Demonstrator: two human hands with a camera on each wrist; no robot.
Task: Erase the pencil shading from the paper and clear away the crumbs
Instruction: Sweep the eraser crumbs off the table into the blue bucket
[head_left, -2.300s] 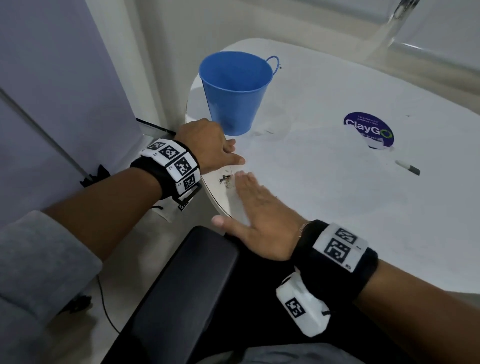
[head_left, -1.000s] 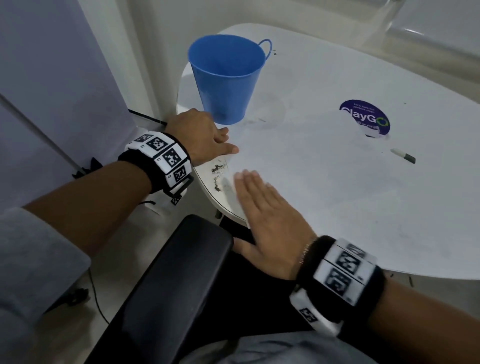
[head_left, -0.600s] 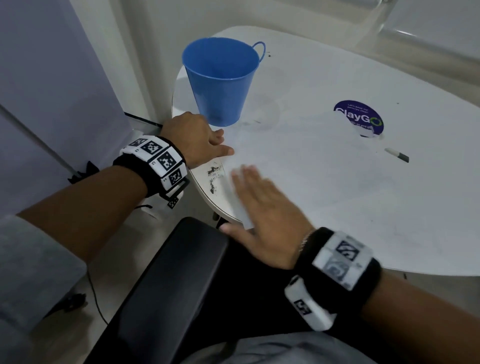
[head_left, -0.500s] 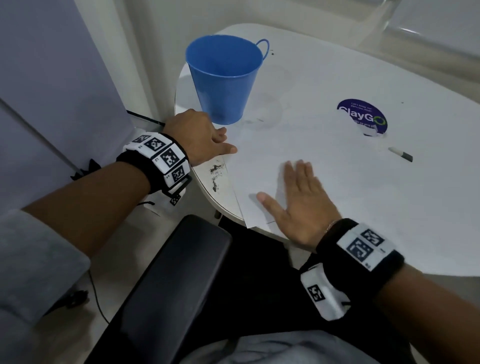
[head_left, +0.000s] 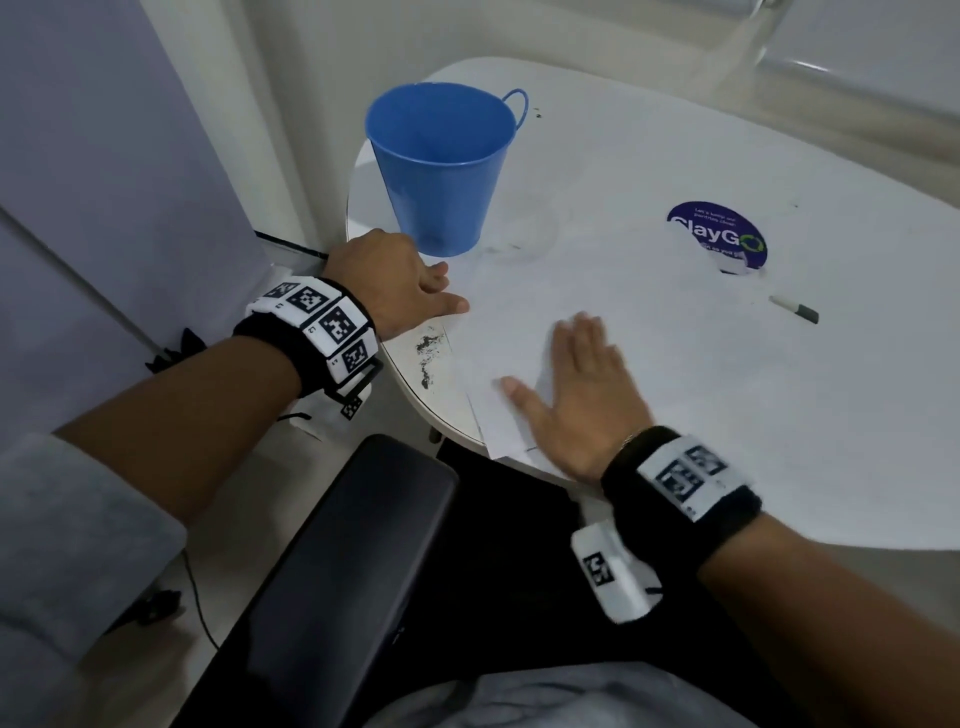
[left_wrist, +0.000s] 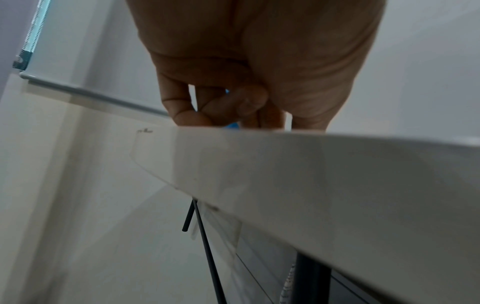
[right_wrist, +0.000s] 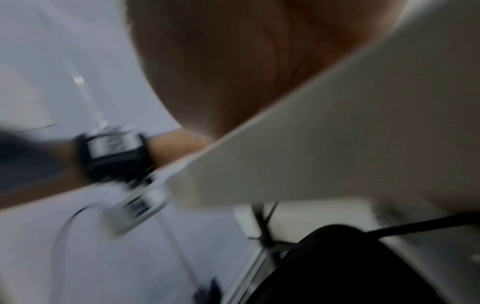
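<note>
Paper (head_left: 649, 322) looks clean; crumbs (head_left: 428, 353) at desk (head_left: 857, 441) edge, 9 o'clock of your flat, open right hand (head_left: 571, 395). Left hand (head_left: 389, 286) grip: can't tell.

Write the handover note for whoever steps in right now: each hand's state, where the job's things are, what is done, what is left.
Left hand: rests at the table edge by the bucket, fingers curled; whether it holds anything is unclear.
Right hand: flat, fingers straight, on the paper.
Crumbs: a dark pile on the table near its edge, left of the paper, between the hands.
Eraser: on the table, far right.
Done: paper looks free of shading and crumbs.
Left: get the crumbs off the table, probably into the bucket.
</note>
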